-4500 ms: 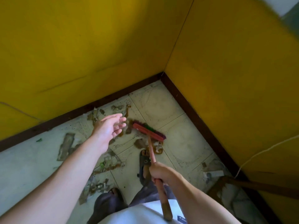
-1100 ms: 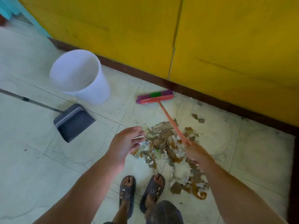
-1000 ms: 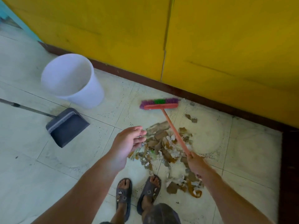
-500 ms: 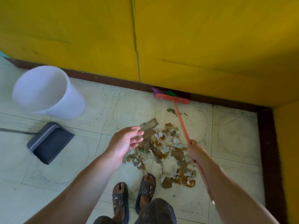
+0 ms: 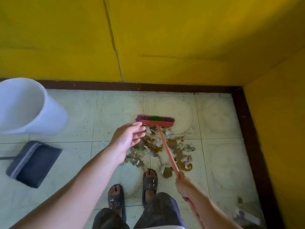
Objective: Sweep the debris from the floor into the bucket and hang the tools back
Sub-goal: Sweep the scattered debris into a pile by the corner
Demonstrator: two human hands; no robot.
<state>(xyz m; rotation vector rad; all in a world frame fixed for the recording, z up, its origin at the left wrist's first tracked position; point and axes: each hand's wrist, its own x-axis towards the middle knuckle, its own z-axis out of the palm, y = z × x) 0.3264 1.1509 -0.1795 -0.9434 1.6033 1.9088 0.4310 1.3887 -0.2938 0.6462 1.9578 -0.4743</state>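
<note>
Gripping the broom (image 5: 156, 123) by its shaft, our right hand (image 5: 184, 183) had its fingers curled round the handle, with the bristled head planted on the far side of the debris (image 5: 179, 149), toward the wall. Our left hand (image 5: 128, 138) hovered over the pile's left edge, fingers relaxed, holding nothing. The bucket (image 5: 49, 116) stood well to the left and the dustpan (image 5: 38, 164) lay just in front of it. We judged short, low pulls toward our feet best: bristles flat on the tile, drawing loose scraps into one tight heap.
</note>
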